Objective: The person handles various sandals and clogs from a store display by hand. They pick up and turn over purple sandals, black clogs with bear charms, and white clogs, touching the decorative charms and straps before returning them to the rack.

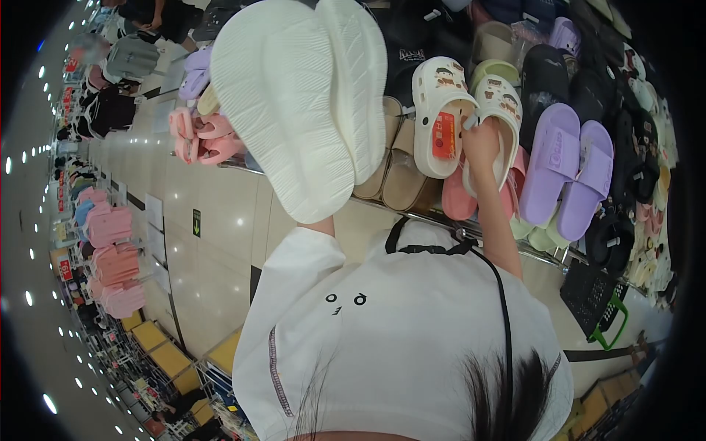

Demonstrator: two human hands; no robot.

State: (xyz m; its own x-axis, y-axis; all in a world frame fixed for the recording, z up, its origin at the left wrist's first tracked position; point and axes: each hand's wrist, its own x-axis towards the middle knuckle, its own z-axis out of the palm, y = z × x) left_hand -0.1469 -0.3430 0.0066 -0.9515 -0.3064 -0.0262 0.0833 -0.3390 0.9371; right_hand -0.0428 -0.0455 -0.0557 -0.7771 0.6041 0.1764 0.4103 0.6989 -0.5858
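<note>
A pair of white slippers [294, 110] is held up close to the camera, with ribbed soles facing me. Only the wrist of my left hand [321, 226] shows below them; its fingers are hidden behind the slippers. My right hand [482, 143] is closed at the opening of a white clog [500, 99] with cartoon charms. A small white tag shows by its fingertips. The matching clog [441, 117] sits beside it, with a red-orange label inside. Pink slippers [460, 195] lie under the clogs. Tan slippers [404, 165] are to their left.
Purple slides [562, 165] and black slippers [548, 81] fill the rack on the right. Pink slippers [217, 140] sit at its left end. A black basket with a green handle [607, 320] stands below right. Clothing racks [110, 224] line the left, and another person [158, 15] is at top left.
</note>
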